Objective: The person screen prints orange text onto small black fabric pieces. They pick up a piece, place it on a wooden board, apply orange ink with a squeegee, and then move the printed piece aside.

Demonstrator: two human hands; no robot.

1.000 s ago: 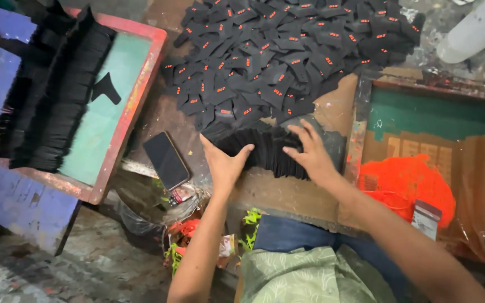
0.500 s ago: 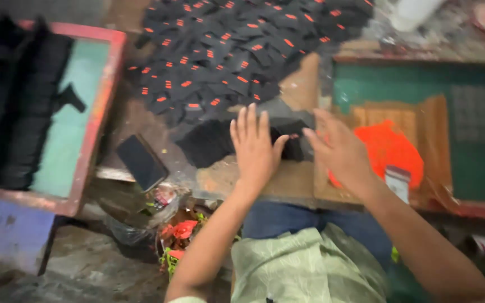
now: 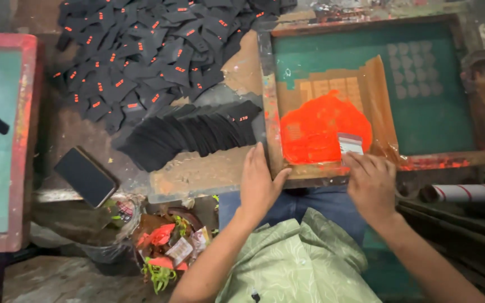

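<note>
My left hand (image 3: 260, 182) grips the near left corner of a wooden printing screen frame (image 3: 267, 101) with a green mesh. On that mesh lies a patch of bright orange ink (image 3: 315, 132). My right hand (image 3: 370, 182) rests on the frame's near edge, its fingers on a small squeegee (image 3: 350, 143) standing in the ink. Left of the frame, a fanned row of black fabric pieces (image 3: 189, 134) lies on the worn table. Behind it spreads a heap of black pieces with orange marks (image 3: 147, 50).
A dark phone (image 3: 85, 176) lies at the table's near left edge. A second screen frame with a red rim (image 3: 26, 140) stands at the far left. A bin of scraps (image 3: 161, 247) sits below the table. A striped white roll (image 3: 470, 192) lies at the right.
Both hands have left the fanned black pieces and moved right to the green screen frame. The view has shifted right, so that frame is now central.
</note>
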